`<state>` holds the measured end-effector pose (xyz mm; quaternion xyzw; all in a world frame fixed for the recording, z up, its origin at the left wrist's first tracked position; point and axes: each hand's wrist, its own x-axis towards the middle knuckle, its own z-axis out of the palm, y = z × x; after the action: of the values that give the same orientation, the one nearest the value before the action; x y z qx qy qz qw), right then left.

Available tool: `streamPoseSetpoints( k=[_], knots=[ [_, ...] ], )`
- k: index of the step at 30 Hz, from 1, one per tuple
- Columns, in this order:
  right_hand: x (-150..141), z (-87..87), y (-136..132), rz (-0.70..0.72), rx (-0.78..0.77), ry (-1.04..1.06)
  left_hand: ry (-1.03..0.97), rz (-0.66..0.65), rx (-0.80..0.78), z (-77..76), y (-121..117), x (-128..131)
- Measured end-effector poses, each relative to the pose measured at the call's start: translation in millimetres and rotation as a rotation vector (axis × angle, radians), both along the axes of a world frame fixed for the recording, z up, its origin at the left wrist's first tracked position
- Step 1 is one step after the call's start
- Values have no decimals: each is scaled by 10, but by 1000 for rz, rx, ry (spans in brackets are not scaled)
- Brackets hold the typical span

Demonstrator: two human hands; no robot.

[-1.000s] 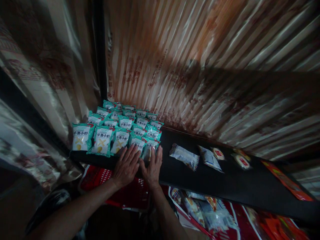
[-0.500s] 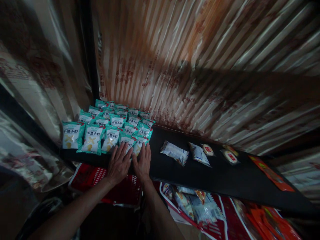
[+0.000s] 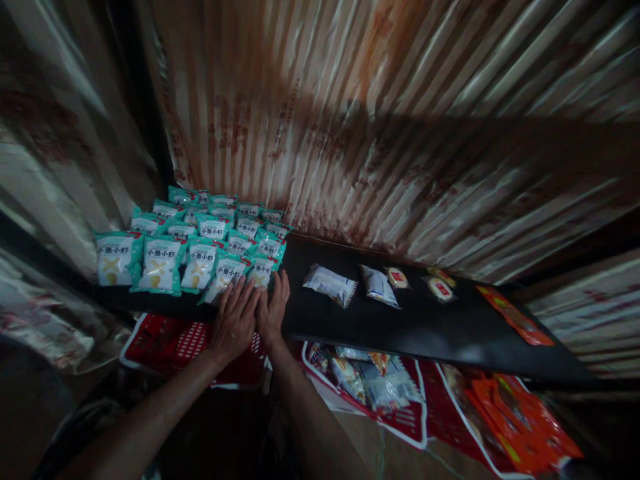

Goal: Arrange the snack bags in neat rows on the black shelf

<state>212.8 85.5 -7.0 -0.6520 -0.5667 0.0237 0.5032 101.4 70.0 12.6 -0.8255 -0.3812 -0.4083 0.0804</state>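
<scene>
Rows of teal-and-white snack bags [image 3: 161, 263] stand leaning back on the left end of a black shelf [image 3: 320, 325]. My left hand [image 3: 236, 320] has its fingers stretched out over the lower part of a front-row snack bag [image 3: 230, 272]. Its fingertips also reach the bottom of the rightmost front snack bag [image 3: 261, 270]. At that bag's lower right edge is my right hand [image 3: 273, 310], fingers extended and nothing grasped. The two hands are side by side, thumbs close together.
Farther right on the shelf lie a white packet [image 3: 331, 285], a second pale packet [image 3: 379, 287], small round wrapped snacks [image 3: 440, 289] and an orange packet [image 3: 515, 315]. Below are red baskets [image 3: 424, 400], some holding snack bags. A corrugated wall covering [image 3: 320, 167] rises behind.
The view has turned, so the shelf and bags appear farther left and higher. Relative to the bags, both hands have shifted right, and the right hand has moved to the end bag's edge.
</scene>
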Motion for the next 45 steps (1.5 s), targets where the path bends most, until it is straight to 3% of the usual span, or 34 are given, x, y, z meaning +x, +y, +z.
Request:
streamPoseSetpoints(
  k=[14, 19, 22, 26, 29, 33, 39, 45],
  knots=[
    [88, 58, -30, 24, -57, 147, -129, -29, -68, -47, -282, 257],
    [247, 98, -255, 97, -72, 182, -192, -79, -99, -94, -476, 413],
    [476, 139, -511, 107, -33, 61, -182, -100, -113, -110, -636, 522],
    [967, 256, -730, 159, 37, -276, -95, -125, -122, -71, -787, 618],
    [1383, 318, -705, 67, 9, -487, -33, -53, -144, -11, -769, 763],
    [1811, 244, -538, -131, -68, -456, 25, -11, -204, 48, -596, 1139],
    [2018, -10, -431, 6, -104, -340, 137, 24, -315, -60, -399, 1612],
    [1967, 2, -477, 61, -86, -211, 130, 57, -345, -180, -411, 1646]
  ],
)
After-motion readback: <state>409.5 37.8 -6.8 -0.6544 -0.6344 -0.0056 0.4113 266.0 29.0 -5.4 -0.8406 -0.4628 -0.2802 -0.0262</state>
